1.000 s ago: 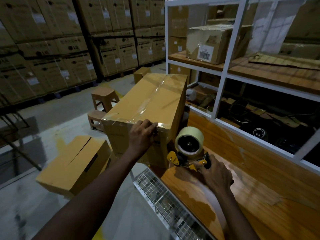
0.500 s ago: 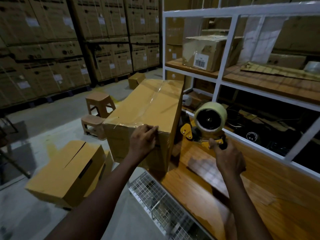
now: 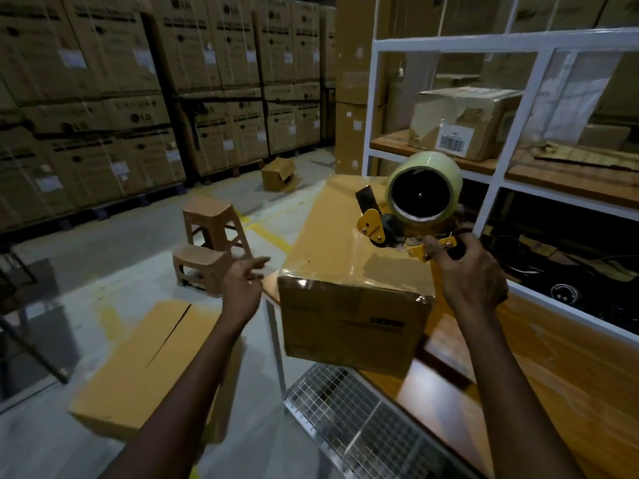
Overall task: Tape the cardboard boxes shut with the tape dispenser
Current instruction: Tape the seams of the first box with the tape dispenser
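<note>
A long cardboard box [image 3: 349, 267] lies on the wooden table [image 3: 539, 368], its top shiny with clear tape. My right hand [image 3: 473, 274] grips the handle of the yellow tape dispenser [image 3: 408, 209], which carries a pale roll and hovers over the box's right top edge. My left hand [image 3: 243, 281] is off the box, just left of its near corner, fingers loosely extended and holding nothing. A second cardboard box [image 3: 145, 368] with an untaped seam lies on the floor at lower left.
A white metal shelf rack [image 3: 498, 108] with a labelled carton [image 3: 460, 126] stands at right. Two brown plastic stools [image 3: 211, 243] sit on the floor behind my left hand. A wire mesh panel [image 3: 356, 423] lies below the table edge. Stacked cartons [image 3: 103, 98] line the back.
My left hand has let go of the box's near edge and moved left. My right hand has lifted the dispenser up and over the box top.
</note>
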